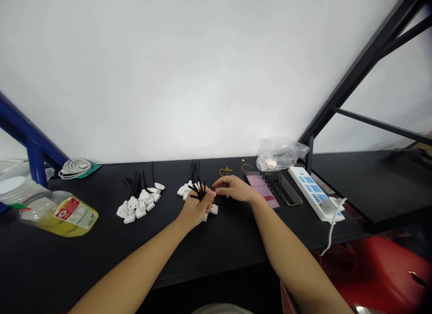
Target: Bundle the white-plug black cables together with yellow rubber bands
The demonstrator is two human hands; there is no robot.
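We hold a bunch of black cords (199,190) with white plugs (213,209) tight in our left hand (197,208). Our right hand (234,189) is open, just beside it, holding nothing.

Phone (261,188) at 1 o'clock: pink screen, timer-like digits, maybe 00:54:14, too blurry to be sure. Jar (57,213) at 10 o'clock: red-and-yellow label, print illegible. Power strip (312,190) at 2 o'clock: blue panels, text too small.
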